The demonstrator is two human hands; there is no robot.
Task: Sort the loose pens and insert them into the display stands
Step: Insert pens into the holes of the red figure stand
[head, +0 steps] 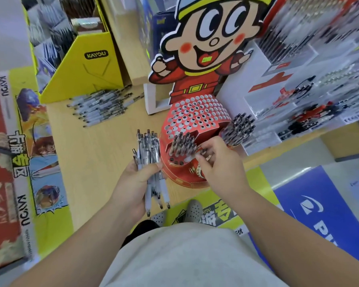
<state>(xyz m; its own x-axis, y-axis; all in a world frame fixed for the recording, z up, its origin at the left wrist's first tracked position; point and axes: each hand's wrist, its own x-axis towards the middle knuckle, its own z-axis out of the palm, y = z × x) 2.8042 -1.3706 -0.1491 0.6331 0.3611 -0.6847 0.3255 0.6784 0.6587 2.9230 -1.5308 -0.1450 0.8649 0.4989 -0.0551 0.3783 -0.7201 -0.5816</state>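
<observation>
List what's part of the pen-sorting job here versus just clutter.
Job: pen bundle in left hand; right hand pinching a single pen; red display stand; loose pens on the table.
Lying about: yellow KAYOU box; shelves of pens; blue sign.

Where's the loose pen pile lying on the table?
Head view, upper left: the pile of clear-barrelled loose pens lies on the light wooden tabletop, in front of the yellow cardboard KAYOU box and left of the red perforated display stand.
</observation>
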